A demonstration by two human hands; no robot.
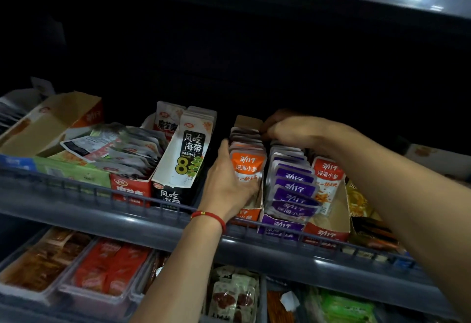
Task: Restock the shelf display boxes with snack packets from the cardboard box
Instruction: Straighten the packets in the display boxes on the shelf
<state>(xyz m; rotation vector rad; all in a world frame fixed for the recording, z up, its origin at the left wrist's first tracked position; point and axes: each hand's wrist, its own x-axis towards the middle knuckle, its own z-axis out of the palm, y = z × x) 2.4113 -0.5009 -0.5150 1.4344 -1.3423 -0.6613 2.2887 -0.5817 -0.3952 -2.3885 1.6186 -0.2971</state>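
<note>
We see two bare hands working at a grey shelf (pixel 158 223) under dim light; the left hand (pixel 226 182), with a red string bracelet (pixel 210 217) on the wrist, lies against the left side of the orange display box (pixel 246 217), its fingers curled round the front orange packets (pixel 246 166) and its thumb up beside the row; the right hand (pixel 293 129) reaches over the back of the same row, fingers bent down onto the tops of the rear packets, pinching or pressing them, we cannot tell which; just to the right stands the purple display box (pixel 280 227), full of purple packets (pixel 293 190), and next to it a red display box (pixel 327 233) with one red packet (pixel 327 180) standing upright; left of the hands is a black-and-white seaweed box (pixel 178 170), then loose grey packets (pixel 132 152) in a red box (pixel 130 187); an open cardboard box (pixel 53 121) lies tilted at far left; a lower shelf holds trays of red snacks (pixel 109 269)
</note>
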